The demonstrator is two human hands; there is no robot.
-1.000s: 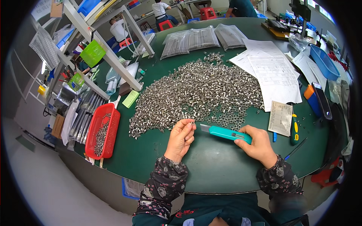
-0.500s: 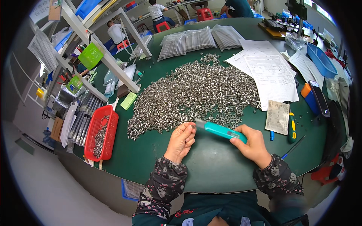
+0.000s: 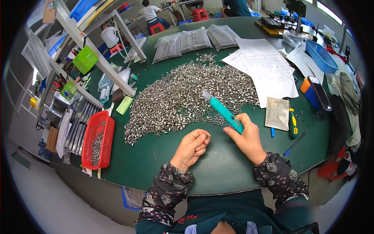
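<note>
My left hand (image 3: pixel 189 151) pinches a small metal ring (image 3: pixel 207 137) between thumb and fingertips, just in front of the pile. The fingers partly cover the ring. In my right hand (image 3: pixel 250 137) is a teal utility knife (image 3: pixel 226 114), gripped by its rear end. Its pale tip points up and left over the pile, apart from the ring. Beyond both hands a wide heap of small shiny metal rings (image 3: pixel 175 99) spreads over the green table (image 3: pixel 222 167). A red plastic basket (image 3: pixel 107 150) at the left contains more small metal pieces.
Plastic bags of thin rods (image 3: pixel 194 41) lie at the back. Paper sheets (image 3: pixel 269 74), a printed card (image 3: pixel 277 113), a yellow-green screwdriver (image 3: pixel 292 124), a pen (image 3: pixel 295 143) and a phone (image 3: pixel 320 93) lie right. A shelf post (image 3: pixel 97 54) rises at the left; people sit farther back.
The utility knife has swung away from the ring, its tip now pointing farther up over the pile. My left hand still pinches the ring, now slightly lower. The whole view has shifted a little.
</note>
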